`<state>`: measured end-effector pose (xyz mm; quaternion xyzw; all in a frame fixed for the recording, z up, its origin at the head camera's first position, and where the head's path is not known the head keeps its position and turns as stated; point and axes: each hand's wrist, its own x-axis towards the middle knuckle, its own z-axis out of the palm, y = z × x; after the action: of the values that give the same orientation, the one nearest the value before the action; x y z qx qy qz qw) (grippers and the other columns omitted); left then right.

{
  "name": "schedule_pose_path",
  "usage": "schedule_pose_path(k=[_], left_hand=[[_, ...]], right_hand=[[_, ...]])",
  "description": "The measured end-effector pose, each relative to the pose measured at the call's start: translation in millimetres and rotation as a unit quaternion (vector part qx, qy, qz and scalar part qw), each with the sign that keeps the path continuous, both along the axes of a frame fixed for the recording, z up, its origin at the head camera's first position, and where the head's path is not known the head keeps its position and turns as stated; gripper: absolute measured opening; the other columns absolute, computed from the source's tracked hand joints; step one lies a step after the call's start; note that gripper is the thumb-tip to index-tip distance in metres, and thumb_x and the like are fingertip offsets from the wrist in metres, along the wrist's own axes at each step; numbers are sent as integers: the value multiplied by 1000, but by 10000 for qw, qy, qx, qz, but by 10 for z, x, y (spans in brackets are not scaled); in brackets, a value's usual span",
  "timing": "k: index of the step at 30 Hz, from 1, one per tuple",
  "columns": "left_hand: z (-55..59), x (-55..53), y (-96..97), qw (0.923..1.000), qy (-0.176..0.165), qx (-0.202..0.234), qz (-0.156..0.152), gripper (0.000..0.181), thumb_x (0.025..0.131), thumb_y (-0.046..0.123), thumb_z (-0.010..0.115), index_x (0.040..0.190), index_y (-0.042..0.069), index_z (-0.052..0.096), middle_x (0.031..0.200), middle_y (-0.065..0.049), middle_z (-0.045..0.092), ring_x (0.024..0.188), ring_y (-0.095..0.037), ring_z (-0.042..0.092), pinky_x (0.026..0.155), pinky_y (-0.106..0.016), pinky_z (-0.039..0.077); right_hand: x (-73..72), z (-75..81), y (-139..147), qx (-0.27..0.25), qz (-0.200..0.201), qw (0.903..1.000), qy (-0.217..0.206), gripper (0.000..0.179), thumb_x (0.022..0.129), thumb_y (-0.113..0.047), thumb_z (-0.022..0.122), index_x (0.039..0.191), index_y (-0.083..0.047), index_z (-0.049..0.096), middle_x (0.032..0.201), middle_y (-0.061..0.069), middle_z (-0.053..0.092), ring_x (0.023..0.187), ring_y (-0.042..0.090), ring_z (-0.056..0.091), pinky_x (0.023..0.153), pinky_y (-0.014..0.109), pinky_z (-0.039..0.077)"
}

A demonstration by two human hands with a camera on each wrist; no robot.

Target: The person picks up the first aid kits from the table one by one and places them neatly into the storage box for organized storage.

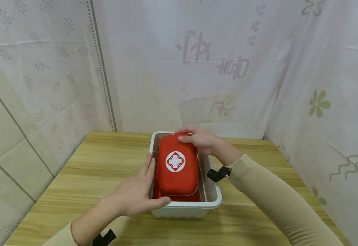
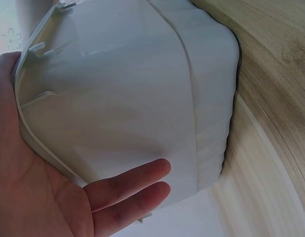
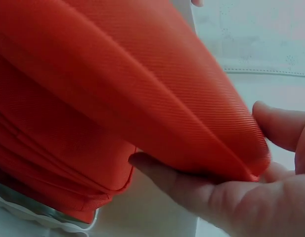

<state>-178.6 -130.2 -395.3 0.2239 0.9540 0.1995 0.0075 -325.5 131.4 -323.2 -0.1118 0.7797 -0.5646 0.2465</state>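
Observation:
A red first-aid case (image 1: 179, 181) with a white cross emblem lies over a white plastic bin (image 1: 213, 204). Under it, a second red case (image 1: 186, 198) shows at the near end. My right hand (image 1: 201, 140) holds the upper case by its far end, thumb on top and fingers beneath. In the right wrist view that end is raised at a slant above the red case (image 3: 93, 163) below. My left hand (image 1: 132, 196) rests at the bin's near left corner, thumb along the near rim. Two of its fingers (image 2: 130, 185) extend straight over the bin's outer wall.
The bin stands on a wood-grain table (image 1: 111, 167). Pale printed curtains (image 1: 154, 68) hang behind the table and on both sides. A black wrist mount (image 1: 218, 174) on the right arm overlaps the bin's right rim in the head view.

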Motion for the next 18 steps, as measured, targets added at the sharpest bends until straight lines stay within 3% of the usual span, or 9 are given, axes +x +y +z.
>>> schedule_pose_path(k=[4,8,12,14,15,18], left_hand=[[-1,1,-2,10000,-36,39,15,132,90,86,63,175,-1,13,186,-16,4,95,-30,79,87,-45,63],[10,3,3,9999,-87,42,39,132,90,87,62,175,0,13,186,-16,3,101,-31,79,88,-46,63],[13,5,6,9999,-101,44,46,131,90,88,62,175,0,14,186,-16,5,103,-32,79,89,-47,63],[12,8,7,9999,-104,59,38,131,90,88,62,176,1,13,186,-16,5,104,-32,79,89,-47,62],[11,10,6,9999,-95,66,33,132,90,88,62,176,1,13,186,-16,5,105,-33,79,89,-47,62],[11,16,8,9999,-101,80,33,132,90,88,62,176,1,13,186,-16,4,106,-34,78,90,-48,62]], right_hand=[[-19,-7,10,178,-22,9998,-2,50,112,-10,58,161,-5,53,141,19,66,105,20,72,85,37,63],[-13,17,21,315,-5,9995,-34,49,110,-5,57,158,0,55,128,14,66,96,18,65,79,30,57],[-14,32,44,241,81,9997,-64,50,110,-3,52,160,4,51,149,24,58,124,36,66,106,39,58],[-12,37,53,169,140,9997,-110,52,111,-2,50,162,6,47,164,31,47,147,48,55,122,53,47],[-9,39,56,133,157,9997,-125,52,112,-2,49,162,8,45,170,32,40,154,51,47,125,57,42],[9,46,59,119,177,9997,-121,52,112,-2,49,162,9,44,171,33,39,156,53,43,125,58,40]])
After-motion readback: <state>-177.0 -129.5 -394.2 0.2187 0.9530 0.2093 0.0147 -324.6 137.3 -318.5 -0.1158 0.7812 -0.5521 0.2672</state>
